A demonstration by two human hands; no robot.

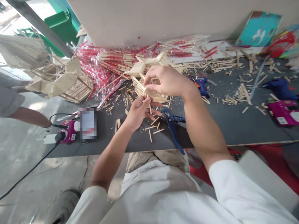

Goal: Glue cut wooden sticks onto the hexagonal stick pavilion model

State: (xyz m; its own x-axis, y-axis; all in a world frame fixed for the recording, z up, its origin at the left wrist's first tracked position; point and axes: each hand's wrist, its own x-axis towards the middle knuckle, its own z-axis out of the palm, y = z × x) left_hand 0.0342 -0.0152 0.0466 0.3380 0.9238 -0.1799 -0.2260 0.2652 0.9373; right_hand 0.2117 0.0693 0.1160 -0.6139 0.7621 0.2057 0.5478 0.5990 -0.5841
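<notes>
My right hand (168, 80) reaches over a small model built of thin wooden sticks (138, 67), its thumb and forefinger pinched by a pale stick end (144, 91). Just below, my left hand (138, 112) has its thumb and forefinger closed at the same spot, while its other fingers stretch to the right. A short wooden stick (150, 109) shows among those left fingers. Parts of the model are hidden behind my right hand. Several cut sticks (158, 131) lie below my hands, beside blue-handled cutters (174, 130).
Red-tipped sticks in plastic wrap (105, 59) are heaped along the wall. A blue glue gun (202, 85) lies right of the model, another (280, 87) farther off. Magenta power strips (68, 130) stand at both sides. A larger stick model (70, 87) and another person's arm (30, 116) are left.
</notes>
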